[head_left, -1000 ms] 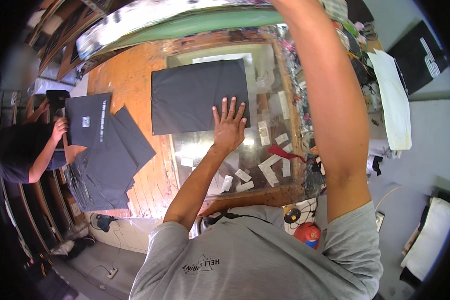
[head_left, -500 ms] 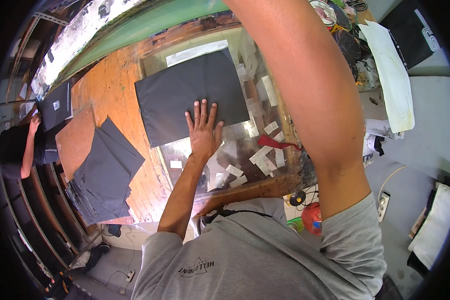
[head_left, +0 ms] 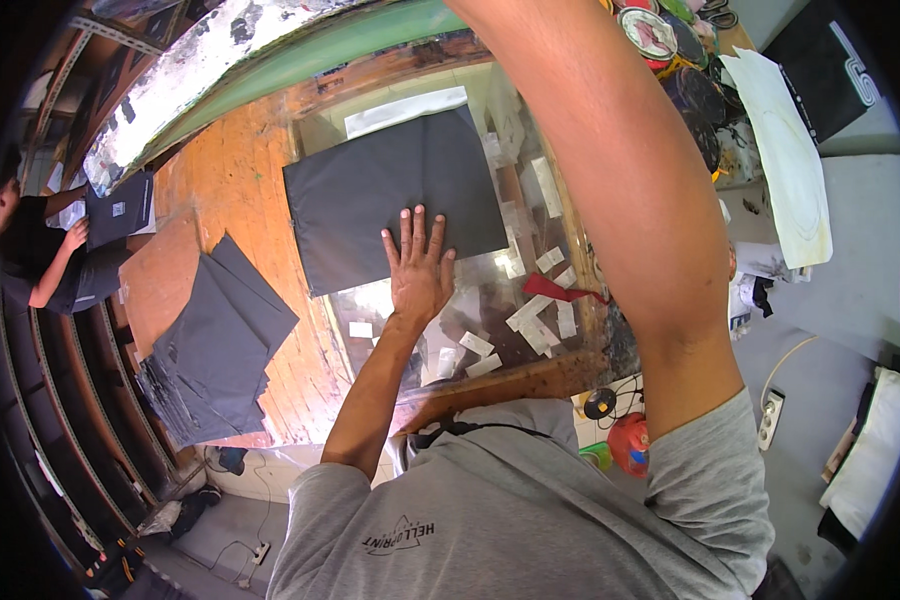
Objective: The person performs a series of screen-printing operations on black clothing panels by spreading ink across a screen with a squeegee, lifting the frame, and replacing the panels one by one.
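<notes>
My left hand (head_left: 421,266) lies flat with fingers spread on the near edge of a black fabric piece, perhaps a bag (head_left: 394,195). The piece is spread over a glass panel (head_left: 433,318) set in a wooden table, and a white strip (head_left: 406,112) shows along its far edge. My right arm stretches up and forward past the top edge of the picture, so its hand is out of sight. Beyond the black piece, a frame with a green surface (head_left: 300,72) and paint-stained edge crosses the far side of the table.
A fanned stack of black pieces (head_left: 215,340) lies at the table's left. Tape scraps (head_left: 484,364) and a red strip (head_left: 560,289) dot the glass. Paint tubs (head_left: 648,34) crowd the far right. At far left, another person (head_left: 52,245) handles a black piece (head_left: 120,210).
The view has shifted slightly, moving the table a little rightward in the picture. My left hand stays flat on the black piece. The other person at left has come further into view.
</notes>
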Demonstrator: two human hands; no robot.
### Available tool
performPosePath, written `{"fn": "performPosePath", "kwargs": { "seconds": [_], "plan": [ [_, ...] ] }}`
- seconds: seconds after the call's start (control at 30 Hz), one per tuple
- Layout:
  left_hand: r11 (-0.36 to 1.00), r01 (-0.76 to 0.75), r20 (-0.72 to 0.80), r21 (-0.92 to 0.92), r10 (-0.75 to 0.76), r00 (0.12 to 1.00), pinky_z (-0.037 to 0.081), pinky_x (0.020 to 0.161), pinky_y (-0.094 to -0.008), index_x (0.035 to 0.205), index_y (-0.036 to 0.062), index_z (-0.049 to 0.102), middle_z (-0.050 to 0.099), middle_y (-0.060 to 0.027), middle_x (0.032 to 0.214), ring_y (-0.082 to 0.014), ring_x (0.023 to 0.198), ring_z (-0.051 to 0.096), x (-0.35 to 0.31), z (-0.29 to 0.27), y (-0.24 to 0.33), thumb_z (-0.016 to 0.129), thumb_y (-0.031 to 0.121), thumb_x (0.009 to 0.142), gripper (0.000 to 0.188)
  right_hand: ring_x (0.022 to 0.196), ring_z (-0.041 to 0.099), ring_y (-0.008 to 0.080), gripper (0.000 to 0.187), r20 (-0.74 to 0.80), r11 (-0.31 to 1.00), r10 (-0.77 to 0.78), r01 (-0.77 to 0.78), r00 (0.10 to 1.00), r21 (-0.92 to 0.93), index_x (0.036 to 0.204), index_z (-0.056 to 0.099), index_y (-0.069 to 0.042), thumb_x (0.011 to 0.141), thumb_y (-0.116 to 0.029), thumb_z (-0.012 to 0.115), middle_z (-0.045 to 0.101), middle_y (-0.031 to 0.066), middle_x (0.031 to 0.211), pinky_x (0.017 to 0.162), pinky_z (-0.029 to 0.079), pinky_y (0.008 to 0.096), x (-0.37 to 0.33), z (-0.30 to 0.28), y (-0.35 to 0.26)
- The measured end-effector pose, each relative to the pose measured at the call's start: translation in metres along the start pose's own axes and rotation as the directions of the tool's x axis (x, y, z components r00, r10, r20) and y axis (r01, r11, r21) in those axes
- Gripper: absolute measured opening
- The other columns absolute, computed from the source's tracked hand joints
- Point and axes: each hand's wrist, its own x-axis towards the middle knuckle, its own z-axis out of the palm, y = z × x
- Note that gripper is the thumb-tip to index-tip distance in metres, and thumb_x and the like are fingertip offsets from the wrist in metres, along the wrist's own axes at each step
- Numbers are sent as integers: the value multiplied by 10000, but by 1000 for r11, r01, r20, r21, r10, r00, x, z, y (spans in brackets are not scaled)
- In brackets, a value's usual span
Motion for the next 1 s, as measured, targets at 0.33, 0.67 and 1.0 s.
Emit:
{"fn": "performPosePath", "kwargs": {
  "seconds": [0.33,0.67,1.0],
  "plan": [
    [887,68,-165,-456,-160,973,114,1243,-620,1535,46,450,298,-227,1657,-414,1550,249,-8,-68,19,582,204,1017,557,905,708,295,314,-248,948,-312,285,917,-141,1083,713,-73,774,-25,697,736,108,908,832,476,435,-33,52,24],
    [-758,57,605,-649,-470,642,498,1003,-478,1115,143,590,641,-10,1130,-199,1115,606,-90,-93,51,708,319,990,247,1122,656,351,525,-115,973,-215,203,970,-109,1233,679,-31,738,120,590,722,171,1185,951,441,482,-162,206,130],
    [-747,116,693,-654,-531,489,470,998,-496,1195,84,473,565,-88,1170,-267,1121,548,-87,-66,47,664,280,1008,331,1083,676,310,479,81,930,-62,87,995,-358,1249,682,-97,813,89,616,736,120,1186,897,474,489,16,275,221]
  ]
}}
